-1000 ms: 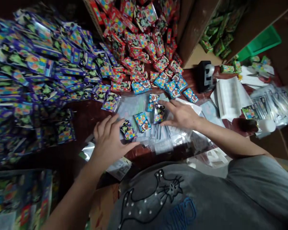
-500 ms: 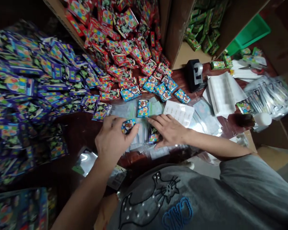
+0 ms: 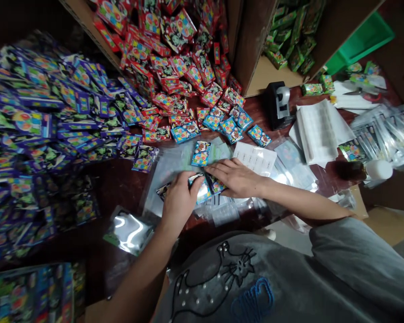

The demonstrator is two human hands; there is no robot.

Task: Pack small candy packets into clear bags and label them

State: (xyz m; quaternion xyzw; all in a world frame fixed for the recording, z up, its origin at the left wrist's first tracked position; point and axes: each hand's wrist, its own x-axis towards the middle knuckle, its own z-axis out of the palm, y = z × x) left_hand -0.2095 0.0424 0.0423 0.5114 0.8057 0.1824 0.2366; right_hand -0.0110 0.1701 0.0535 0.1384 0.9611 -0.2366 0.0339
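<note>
My left hand (image 3: 180,197) is closed on a small blue packet (image 3: 203,190) at the centre of the table, its thumb on the packet's face. Part of a dark packet (image 3: 162,192) shows at the left edge of that hand. My right hand (image 3: 237,177) lies palm down, fingers spread, partly over a purple packet (image 3: 216,184) beside the held one. Just above the hands a single blue packet (image 3: 201,153) lies on clear plastic bags (image 3: 175,159). A white label sheet (image 3: 256,158) is right of it.
Purple packets (image 3: 63,107) are heaped at left. Red packets (image 3: 178,67) spill from a carton; green packets (image 3: 294,40) fill another. Several blue packets (image 3: 230,129) lie near a tape dispenser (image 3: 278,105). A paper stack (image 3: 316,132), bagged items (image 3: 387,132) and white-capped bottle (image 3: 379,170) are at right.
My left hand has moved right with the blue packet, which now lies beside the purple packet under my right hand. My right hand has barely moved. The view has shifted slightly.
</note>
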